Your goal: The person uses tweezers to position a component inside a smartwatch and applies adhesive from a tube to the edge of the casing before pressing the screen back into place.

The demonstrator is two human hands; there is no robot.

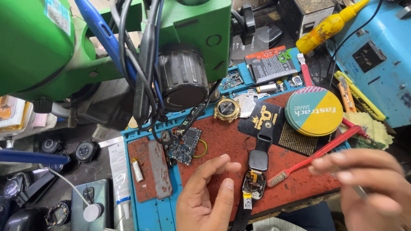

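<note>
My left hand [207, 194] hovers palm-up and open over the worn red mat [227, 141], just left of an opened black smartwatch [255, 173] lying with its case split and its strap stretched out. My right hand [370, 184] is blurred at the lower right, its fingers closed around a thin metal tool whose tip I cannot make out. A red toothbrush [317, 155] lies across the mat, its bristles next to the watch. A blue circuit board [185, 145] and a gold watch case [227, 108] rest farther back.
A green microscope head [128, 47] with black cables overhangs the upper left. A round yellow and teal tin [314, 110], a black battery [269, 64], a yellow-handled tool [327, 26] and a blue machine [376, 55] stand at the back right. Watches and a white tube [119, 171] lie left.
</note>
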